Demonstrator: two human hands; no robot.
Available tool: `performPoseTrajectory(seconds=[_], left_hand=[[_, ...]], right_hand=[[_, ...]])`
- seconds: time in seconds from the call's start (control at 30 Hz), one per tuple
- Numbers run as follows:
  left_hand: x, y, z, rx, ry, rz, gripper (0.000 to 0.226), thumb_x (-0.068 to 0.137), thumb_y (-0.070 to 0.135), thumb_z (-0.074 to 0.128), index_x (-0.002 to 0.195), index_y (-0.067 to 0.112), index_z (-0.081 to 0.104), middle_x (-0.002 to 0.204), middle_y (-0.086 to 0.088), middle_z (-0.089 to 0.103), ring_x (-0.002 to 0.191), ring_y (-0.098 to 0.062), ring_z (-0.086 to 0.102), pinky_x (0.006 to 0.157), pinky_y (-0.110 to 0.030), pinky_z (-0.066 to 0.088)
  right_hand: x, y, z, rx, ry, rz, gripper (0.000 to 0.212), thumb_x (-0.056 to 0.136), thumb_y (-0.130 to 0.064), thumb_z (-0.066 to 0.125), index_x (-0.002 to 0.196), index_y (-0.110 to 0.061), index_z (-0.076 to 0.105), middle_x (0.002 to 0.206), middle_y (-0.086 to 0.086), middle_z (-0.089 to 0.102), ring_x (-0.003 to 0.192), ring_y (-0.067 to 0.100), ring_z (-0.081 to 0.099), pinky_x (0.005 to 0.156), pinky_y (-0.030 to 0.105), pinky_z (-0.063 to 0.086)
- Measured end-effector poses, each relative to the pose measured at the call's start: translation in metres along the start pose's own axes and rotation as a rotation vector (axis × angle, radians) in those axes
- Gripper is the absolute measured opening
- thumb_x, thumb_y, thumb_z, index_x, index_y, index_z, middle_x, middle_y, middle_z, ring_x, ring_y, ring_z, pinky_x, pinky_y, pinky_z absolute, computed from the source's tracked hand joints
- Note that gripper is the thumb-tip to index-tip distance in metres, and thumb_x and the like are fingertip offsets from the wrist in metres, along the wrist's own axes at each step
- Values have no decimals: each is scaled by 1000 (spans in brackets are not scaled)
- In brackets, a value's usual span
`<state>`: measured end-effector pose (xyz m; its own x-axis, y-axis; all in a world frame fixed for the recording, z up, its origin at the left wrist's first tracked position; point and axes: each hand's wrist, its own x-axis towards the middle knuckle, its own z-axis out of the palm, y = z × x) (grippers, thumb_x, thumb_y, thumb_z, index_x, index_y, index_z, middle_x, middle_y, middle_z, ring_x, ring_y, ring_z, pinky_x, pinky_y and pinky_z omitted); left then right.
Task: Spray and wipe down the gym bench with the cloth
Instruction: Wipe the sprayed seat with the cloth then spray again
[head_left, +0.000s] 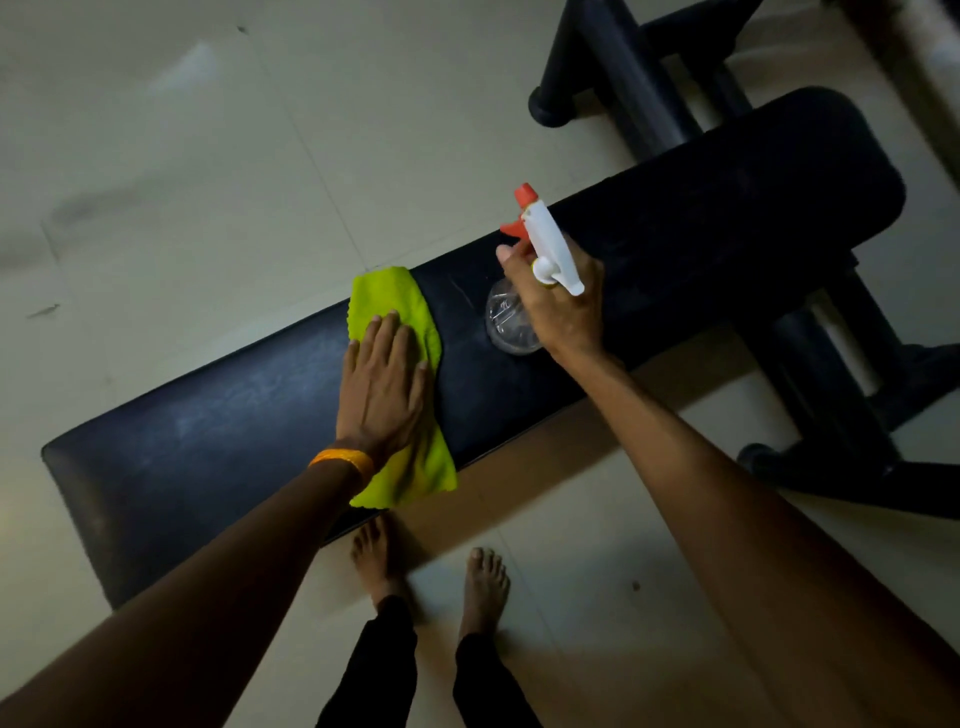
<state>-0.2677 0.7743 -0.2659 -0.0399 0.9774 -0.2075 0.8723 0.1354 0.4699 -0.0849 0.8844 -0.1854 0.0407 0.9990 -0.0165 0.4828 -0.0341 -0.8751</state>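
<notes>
left hand (382, 382) flat on cloth (410, 312); right hand (558, 301) grips spray bottle (545, 244).

A pale tiled floor (182, 156) spreads beyond the left hand (382, 384), with a dark scuff (44, 310) far out to that hand's left. An orange wristband (345, 462) circles the wrist just behind it. Two bare feet (485, 582) below black trousers (387, 670) stand nearer than both hands, between them. A black frame (623, 67) stands well beyond the right hand (558, 301).
</notes>
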Motion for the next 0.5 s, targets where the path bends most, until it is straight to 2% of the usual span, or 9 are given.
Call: performPoseTrajectory(seconds=[0.03,0.1,0.13,0.17,0.23,0.33,0.37,0.43,0.5], left_hand=[[0,-2,0,2,4,15,66,98,46,24,140,1,48,159,-19,36,150,-37,28,120,-58,25],[3,-6,-3,12,-4,43,64,99,45,25,140,1,49,157,-20,38,148,-38,30,118,-57,27],[4,-8,-4,22,-12,53,63,99,44,26,139,1,50,156,-20,39,148,-38,32,117,-57,29],[6,-9,-5,35,-16,61,62,99,43,26,138,2,51,155,-20,41,147,-38,34,116,-56,30],[8,-11,-7,67,-10,79,58,99,41,28,133,2,53,151,-21,45,144,-39,38,113,-55,34],[15,-9,-11,107,28,88,54,98,37,33,129,0,55,147,-23,49,140,-42,42,111,-56,36],[18,-7,-12,112,41,94,54,97,37,33,129,-1,55,148,-24,48,140,-42,42,111,-57,37],[26,-3,-14,109,44,118,57,97,37,32,131,-3,55,149,-24,47,140,-43,42,111,-58,37],[34,3,-14,90,35,139,60,98,38,30,136,-2,52,152,-23,44,143,-41,38,114,-57,35]], right_hand=[[-1,-1,-1,9,-5,5,20,83,-36,76,94,-20,71,82,-4,72,77,3,68,70,11,50],[-4,-1,-7,56,-35,-18,33,87,-41,72,100,-11,71,87,10,73,78,23,71,71,34,59],[-4,-2,-10,82,-56,-38,31,89,-40,71,102,-11,71,89,13,72,77,29,71,71,44,59],[-5,-4,-13,96,-68,-57,29,92,-38,70,102,-11,69,90,13,72,74,31,70,70,48,58],[-8,-8,-16,92,-52,-64,26,95,-34,67,107,-11,68,94,11,72,71,27,71,66,43,59],[-13,-9,-23,135,74,-36,26,99,-24,62,123,-15,64,111,3,70,70,11,71,61,19,54],[-15,-8,-26,153,126,-16,24,99,-21,61,123,-16,63,116,0,68,71,7,71,62,15,52],[-20,-5,-35,155,216,45,20,98,-19,62,117,-11,65,116,-4,68,65,7,70,60,17,52],[-30,3,-44,104,265,107,22,95,-21,64,111,-6,69,100,-4,72,57,15,68,56,23,52]])
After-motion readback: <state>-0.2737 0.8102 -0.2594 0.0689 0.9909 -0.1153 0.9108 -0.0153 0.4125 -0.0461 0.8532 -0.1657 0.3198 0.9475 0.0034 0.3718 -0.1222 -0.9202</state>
